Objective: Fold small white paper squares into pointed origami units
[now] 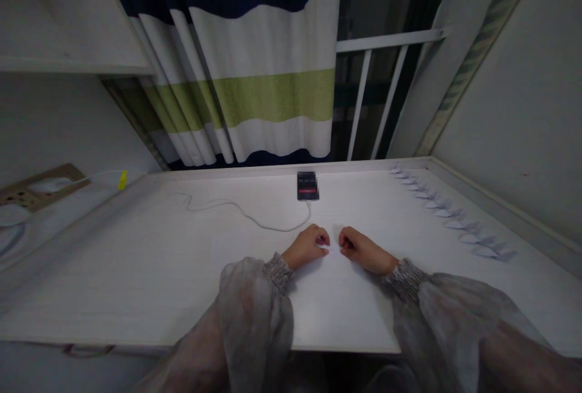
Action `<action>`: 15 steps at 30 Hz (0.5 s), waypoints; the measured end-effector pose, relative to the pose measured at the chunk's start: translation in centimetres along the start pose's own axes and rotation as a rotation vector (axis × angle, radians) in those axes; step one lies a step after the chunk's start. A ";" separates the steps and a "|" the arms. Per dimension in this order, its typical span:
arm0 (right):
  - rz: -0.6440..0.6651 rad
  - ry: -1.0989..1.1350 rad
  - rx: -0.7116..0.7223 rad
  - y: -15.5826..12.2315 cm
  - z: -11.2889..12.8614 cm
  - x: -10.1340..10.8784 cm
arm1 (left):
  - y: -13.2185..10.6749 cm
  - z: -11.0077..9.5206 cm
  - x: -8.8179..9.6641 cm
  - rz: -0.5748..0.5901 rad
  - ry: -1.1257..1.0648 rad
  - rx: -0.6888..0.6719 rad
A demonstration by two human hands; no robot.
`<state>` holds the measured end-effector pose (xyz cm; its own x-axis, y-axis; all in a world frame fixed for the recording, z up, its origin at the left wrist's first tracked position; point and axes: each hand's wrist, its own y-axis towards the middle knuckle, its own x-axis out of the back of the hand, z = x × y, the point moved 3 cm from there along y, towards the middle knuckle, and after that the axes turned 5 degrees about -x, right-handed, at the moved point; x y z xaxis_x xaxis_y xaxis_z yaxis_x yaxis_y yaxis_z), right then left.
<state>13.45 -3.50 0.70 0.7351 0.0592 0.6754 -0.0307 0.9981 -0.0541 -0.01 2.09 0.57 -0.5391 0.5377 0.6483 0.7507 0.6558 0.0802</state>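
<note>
A small piece of folded white paper (pixel 334 248) spans the gap between my hands, just above the white desk. My left hand (pixel 308 246) pinches its left end between thumb and fingers. At its right end, the curled fingers and thumb of my right hand (pixel 365 251) close on the paper. Its folds are too small and pale to make out against the desk. Loose grey sleeves with gathered cuffs cover both my forearms.
Several folded white paper cranes (pixel 448 213) stand in a row along the white desk's (pixel 136 272) right side. A phone (pixel 308 186) lies beyond my hands, its white cable (pixel 254 220) running left. A power strip (pixel 40 190) is at far left; a striped curtain (pixel 277 96) hangs behind.
</note>
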 end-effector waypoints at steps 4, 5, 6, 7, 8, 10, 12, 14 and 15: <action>0.038 0.034 -0.003 0.4 -0.2 0.1 | 0.2 -0.3 -0.1 0.008 0.033 0.035; 0.027 0.026 -0.009 0.5 -0.1 0.0 | 0.3 -0.2 -0.1 0.005 0.037 0.042; 0.001 0.008 -0.022 0.6 -0.1 -0.2 | 0.3 -0.1 -0.2 0.001 0.039 0.047; -0.040 -0.038 -0.038 0.7 0.0 -0.4 | 0.3 0.0 -0.2 -0.006 0.039 0.049; -0.083 -0.089 -0.051 0.8 0.0 -0.6 | 0.4 0.0 -0.2 -0.014 0.039 0.047; -0.128 -0.139 -0.066 1.0 0.2 -1.0 | 0.3 0.2 -0.3 -0.025 0.043 0.042; -0.126 -0.138 -0.063 1.1 0.4 -1.1 | 0.2 0.3 -0.3 -0.037 0.038 0.032; -0.098 -0.126 -0.049 1.1 0.5 -0.7 | 0.1 0.3 -0.2 -0.047 0.009 0.021; -0.078 -0.117 -0.040 1.1 0.5 -0.5 | 0.0 0.2 -0.1 -0.050 -0.010 0.018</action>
<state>12.75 -2.45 0.66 0.6502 -0.0142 0.7596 0.0523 0.9983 -0.0261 -0.03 2.14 0.30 -0.5796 0.5092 0.6362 0.7156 0.6915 0.0986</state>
